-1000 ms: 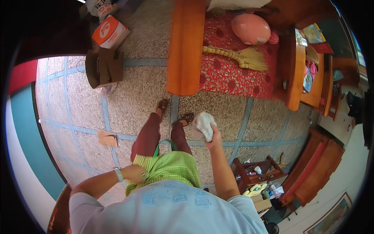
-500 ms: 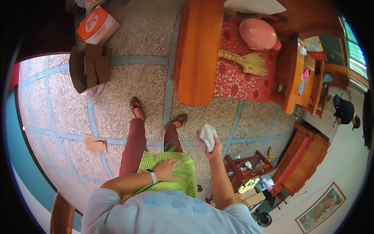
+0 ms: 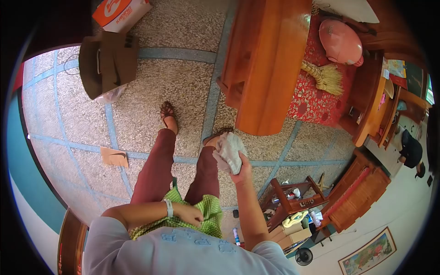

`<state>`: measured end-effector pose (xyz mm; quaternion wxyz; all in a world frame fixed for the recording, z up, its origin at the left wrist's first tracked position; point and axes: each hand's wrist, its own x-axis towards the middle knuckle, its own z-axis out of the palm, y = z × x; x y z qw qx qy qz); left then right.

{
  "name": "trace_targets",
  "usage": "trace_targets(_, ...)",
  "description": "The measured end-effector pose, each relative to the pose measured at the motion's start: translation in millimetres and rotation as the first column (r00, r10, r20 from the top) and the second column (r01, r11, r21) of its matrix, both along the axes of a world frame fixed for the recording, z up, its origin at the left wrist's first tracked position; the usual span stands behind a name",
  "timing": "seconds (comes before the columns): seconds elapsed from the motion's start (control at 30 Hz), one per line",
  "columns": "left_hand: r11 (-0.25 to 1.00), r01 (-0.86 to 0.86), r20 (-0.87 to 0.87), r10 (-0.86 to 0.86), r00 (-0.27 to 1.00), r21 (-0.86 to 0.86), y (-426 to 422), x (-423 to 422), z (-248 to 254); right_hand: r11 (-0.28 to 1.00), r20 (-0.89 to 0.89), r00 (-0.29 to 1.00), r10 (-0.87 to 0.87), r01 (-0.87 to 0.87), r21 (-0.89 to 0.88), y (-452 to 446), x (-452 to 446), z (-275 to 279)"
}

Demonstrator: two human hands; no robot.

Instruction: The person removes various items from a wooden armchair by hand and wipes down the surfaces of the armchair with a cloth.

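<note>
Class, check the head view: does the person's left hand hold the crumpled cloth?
No, the right hand holds the crumpled cloth; the left hand is at the checked apron.

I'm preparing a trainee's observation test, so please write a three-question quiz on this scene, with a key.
1. Which hand holds the crumpled pale grey cloth?
2. True or false: the yellow straw broom lies on the speckled stone floor.
3. The left hand is nearest to: A) green checked fabric; B) pink rounded helmet; C) brown cardboard box.

Key: 1. The right hand. 2. False; it lies on a red floral covering. 3. A.
</note>
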<state>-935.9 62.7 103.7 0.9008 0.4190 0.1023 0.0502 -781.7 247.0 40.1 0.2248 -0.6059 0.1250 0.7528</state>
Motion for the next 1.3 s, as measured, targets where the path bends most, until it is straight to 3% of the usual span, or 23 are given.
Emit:
trace_targets(0.07, 0.992, 0.028, -0.010, -0.030, 1.000, -0.121, 30.2, -14.2, -23.3, 0.999, -0.086, 0.996, -0.017, 0.019, 0.030, -0.2, 1.4, -17.7)
trace_targets(0.1, 0.963, -0.197, -0.092, 0.183, 0.979, -0.184, 29.3, -17.3, -52.1, 0.999, -0.083, 0.997, -0.013, 0.015, 0.034, 1.3, 1.6, -25.6)
trace_targets(0.17, 0.949, -0.304, -0.456, 0.308, 0.835, 0.083, 62.3, -36.4, -119.5, 0.995, -0.076, 0.996, 0.056, -0.049, 0.087, 10.3, -4.7, -41.9)
trace_targets(0.2, 0.953, -0.283, -0.755, 0.263, 0.601, 0.107, 92.9, -52.0, -135.3, 0.997, -0.077, 0.995, 0.056, -0.052, 0.055, 10.7, -0.9, -56.3)
trace_targets(0.23, 0.784, -0.490, -0.771, 0.562, 0.301, 0.380, 111.7, -64.6, -151.5, 0.996, -0.078, 0.994, 0.070, -0.066, 0.054, 10.9, -0.1, -68.0)
trace_targets(0.27, 0.595, -0.427, -0.635, 0.770, 0.060, 0.681, 110.0, -70.3, -206.2, 0.984, -0.065, 0.986, 0.155, -0.148, 0.098, 13.1, -1.9, -81.8)
trace_targets(0.3, 0.521, -0.517, -0.540, 0.831, 0.129, 0.679, 133.0, -91.2, -222.1, 0.962, -0.052, 0.969, 0.242, -0.232, 0.142, 17.6, -4.9, -95.7)
trace_targets(0.33, 0.183, -0.583, -0.297, 0.949, -0.107, 0.792, 145.1, -92.8, -237.3, 0.945, -0.060, 0.950, 0.308, -0.298, 0.134, 25.6, -13.4, -100.5)
trace_targets(0.43, 0.058, -0.818, -0.430, 0.870, -0.240, 0.572, 163.1, -97.5, -258.6, 0.869, -0.052, 0.885, 0.462, -0.441, 0.224, 32.9, -26.8, -150.9)
trace_targets(0.47, 0.072, -0.777, -0.428, 0.864, -0.266, 0.626, 160.3, -91.6, -271.1, 0.838, 0.001, 0.875, 0.485, -0.465, 0.287, 33.3, -33.6, -160.5)
trace_targets(0.53, 0.022, -0.787, -0.357, 0.899, -0.255, 0.617, 170.3, -84.9, -266.0, 0.829, 0.010, 0.878, 0.479, -0.456, 0.323, 30.2, -50.8, -178.7)
trace_targets(0.6, 0.215, -0.776, -0.449, 0.888, -0.097, 0.593, 182.8, -95.3, -220.2, 0.767, 0.025, 0.848, 0.529, -0.490, 0.415, 29.1, -63.7, -199.9)
trace_targets(0.73, 0.085, -0.612, -0.227, 0.961, -0.158, 0.786, 176.5, -105.3, -215.2, 0.807, -0.034, 0.837, 0.547, -0.516, 0.286, 44.8, -71.4, -200.6)
trace_targets(0.8, 0.256, -0.740, -0.428, 0.903, -0.047, 0.622, 174.3, -120.7, -211.4, 0.786, -0.026, 0.819, 0.573, -0.541, 0.298, 50.4, -79.3, -203.3)
trace_targets(0.83, 0.235, -0.729, -0.399, 0.915, -0.057, 0.643, 175.7, -128.3, -210.2, 0.767, -0.028, 0.796, 0.605, -0.572, 0.292, 53.6, -84.3, -208.8)
trace_targets(0.9, 0.552, -0.604, -0.552, 0.807, 0.213, 0.575, 178.2, -141.4, -209.1, 0.705, -0.067, 0.778, 0.624, -0.524, 0.478, 63.6, -93.4, -221.6)
trace_targets(0.97, 0.467, -0.564, -0.445, 0.876, 0.188, 0.681, 186.0, -145.1, -218.4, 0.441, 0.043, 0.650, 0.759, -0.561, 0.701, 77.4, -104.8, -213.5)
trace_targets(1.0, 0.401, -0.461, -0.363, 0.916, 0.173, 0.792, 196.0, -148.6, -218.3, 0.204, 0.251, 0.576, 0.778, -0.609, 0.766, 83.9, -112.1, -203.1)
trace_targets(1.03, 0.324, -0.356, -0.279, 0.945, 0.173, 0.876, 208.4, -151.1, -217.4, 0.201, 0.258, 0.580, 0.773, -0.609, 0.767, 89.1, -124.8, -187.6)
trace_targets(1.07, 0.478, -0.557, -0.523, 0.847, 0.089, 0.679, 228.5, -151.1, -217.5, -0.247, 0.671, 0.466, 0.577, -0.683, 0.687, 94.7, -139.7, -171.7)
trace_targets(1.1, 0.407, -0.713, -0.475, 0.872, 0.117, 0.571, 245.0, -149.7, -231.7, -0.600, 0.920, 0.336, 0.202, -0.700, 0.387, 97.7, -150.7, -157.3)
trace_targets(1.23, 0.185, -0.970, -0.314, 0.941, 0.129, 0.157, 280.4, -143.5, -224.2, -0.647, 0.930, 0.358, -0.089, -0.730, 0.219, 92.0, -166.7, -134.9)
trace_targets(1.3, 0.172, -0.985, -0.304, 0.937, 0.172, -0.028, 288.3, -143.6, -231.2, -0.628, 0.809, 0.582, -0.077, -0.659, 0.415, 91.2, -151.6, -145.3)
